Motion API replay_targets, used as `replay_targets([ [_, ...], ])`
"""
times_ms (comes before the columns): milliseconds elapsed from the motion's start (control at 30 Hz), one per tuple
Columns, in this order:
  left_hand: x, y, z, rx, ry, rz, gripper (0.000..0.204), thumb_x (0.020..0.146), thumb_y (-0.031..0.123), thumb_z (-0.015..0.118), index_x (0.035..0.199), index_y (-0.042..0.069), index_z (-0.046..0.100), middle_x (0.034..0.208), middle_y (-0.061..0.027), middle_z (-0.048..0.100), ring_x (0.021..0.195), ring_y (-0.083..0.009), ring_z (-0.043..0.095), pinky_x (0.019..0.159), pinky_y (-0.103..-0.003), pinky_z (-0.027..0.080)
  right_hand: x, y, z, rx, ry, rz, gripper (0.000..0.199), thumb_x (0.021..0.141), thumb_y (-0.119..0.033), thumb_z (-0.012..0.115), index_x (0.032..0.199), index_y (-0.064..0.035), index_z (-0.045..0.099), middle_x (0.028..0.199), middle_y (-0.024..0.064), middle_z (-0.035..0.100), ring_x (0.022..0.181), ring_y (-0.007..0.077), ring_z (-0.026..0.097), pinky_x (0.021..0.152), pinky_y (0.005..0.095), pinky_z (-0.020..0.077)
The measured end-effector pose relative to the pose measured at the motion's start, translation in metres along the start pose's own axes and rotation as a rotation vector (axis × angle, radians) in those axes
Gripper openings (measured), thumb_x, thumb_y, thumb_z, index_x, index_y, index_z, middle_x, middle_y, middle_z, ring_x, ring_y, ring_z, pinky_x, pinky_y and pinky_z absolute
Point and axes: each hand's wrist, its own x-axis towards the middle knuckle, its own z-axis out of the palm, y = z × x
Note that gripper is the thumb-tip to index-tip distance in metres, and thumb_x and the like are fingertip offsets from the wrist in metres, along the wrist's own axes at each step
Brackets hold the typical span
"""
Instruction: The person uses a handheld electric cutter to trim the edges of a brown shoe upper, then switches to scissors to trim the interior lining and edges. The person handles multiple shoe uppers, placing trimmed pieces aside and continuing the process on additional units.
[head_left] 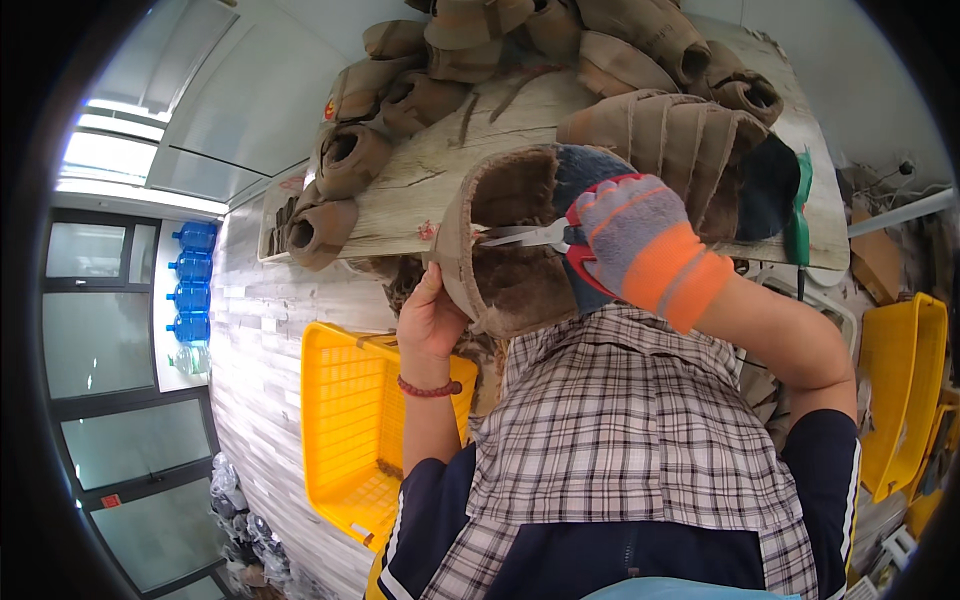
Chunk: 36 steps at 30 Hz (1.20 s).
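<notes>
Brown felt-like fabric is making up the slipper upper (500, 250) that the person is holding up just above the near edge of the worktop (440, 170). The left hand (432, 318), bare and wearing a red bead bracelet (430, 389), is closing around the lower edge of the piece and propping it from below. The right hand (640, 245), in a grey and orange knit glove, is gripping red-handled scissors (545, 238), whose blades are pointing left into the hollow of the upper.

The piece is looking light and soft, likely to sag and fold wherever it is not supported, so a hold on the thicker rim, close to where the blades are working, seems the steadiest. The fuzzy lining is probably giving fingers good grip; nothing about it is looking fragile, though thin edges could be snipped by mistake.

Many more brown uppers are lying heaped across the pale wooden worktop, with a stacked row (680, 140) sitting just behind the gloved hand and crowding it. A yellow plastic crate (345, 430) is standing below to the left, another yellow crate (910, 390) to the right. Blue water bottles (192, 280) are lining up by the windows, well apart from the work.
</notes>
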Motion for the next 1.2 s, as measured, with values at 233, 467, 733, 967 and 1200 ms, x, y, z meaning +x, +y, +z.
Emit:
replay_targets([
  [233, 0.001, -0.001, -0.006, -0.019, 0.026, 0.026, 0.039, 0.093, 0.02, 0.051, 0.127, 0.002, 0.047, 0.125, -0.0121, 0.054, 0.116, -0.0265, 0.049, 0.103, -0.043, 0.036, 0.013, -0.005, 0.003, -0.007, -0.11, -0.12, 0.013, 0.072, -0.019, 0.063, 0.082, -0.0128, 0.069, 0.08, 0.0027, 0.066, 0.076, 0.0184, 0.064, 0.053, 0.033, 0.0473],
  [467, -0.001, -0.003, 0.007, 0.035, 0.028, 0.055, 0.039, 0.094, 0.021, 0.049, 0.126, 0.001, 0.046, 0.124, -0.0135, 0.054, 0.116, -0.027, 0.05, 0.102, -0.043, 0.037, 0.012, -0.003, -0.006, -0.033, -0.234, -0.064, 0.017, 0.071, -0.021, 0.064, 0.085, -0.0129, 0.069, 0.081, 0.0034, 0.065, 0.079, 0.0182, 0.064, 0.057, 0.0323, 0.048],
  [733, -0.005, 0.005, -0.003, 0.018, 0.102, -0.06, 0.042, 0.093, 0.023, 0.049, 0.131, 0.004, 0.042, 0.128, -0.0114, 0.051, 0.119, -0.0271, 0.047, 0.103, -0.044, 0.035, -0.011, 0.041, 0.008, -0.019, 0.049, 0.164, 0.036, 0.072, -0.043, 0.067, 0.093, -0.0137, 0.064, 0.086, 0.0049, 0.062, 0.086, 0.0201, 0.06, 0.077, 0.0317, 0.0452],
  [967, 0.004, 0.005, 0.002, 0.012, 0.147, -0.117, 0.038, 0.093, 0.022, 0.05, 0.126, 0.004, 0.047, 0.123, -0.0104, 0.055, 0.114, -0.0252, 0.052, 0.099, -0.042, 0.039, 0.012, 0.031, 0.024, -0.145, 0.241, -0.004, 0.019, 0.074, -0.028, 0.065, 0.086, -0.0129, 0.065, 0.082, 0.0043, 0.062, 0.08, 0.0192, 0.061, 0.07, 0.032, 0.0467],
  [1200, 0.006, 0.003, 0.008, 0.042, 0.116, -0.097, 0.037, 0.093, 0.02, 0.051, 0.125, 0.002, 0.047, 0.123, -0.0101, 0.055, 0.113, -0.0241, 0.052, 0.099, -0.042, 0.039, 0.031, 0.027, 0.037, -0.15, -0.045, 0.064, 0.012, 0.076, -0.024, 0.062, 0.082, -0.0141, 0.065, 0.085, 0.0061, 0.064, 0.084, 0.0193, 0.062, 0.071, 0.0324, 0.0468],
])
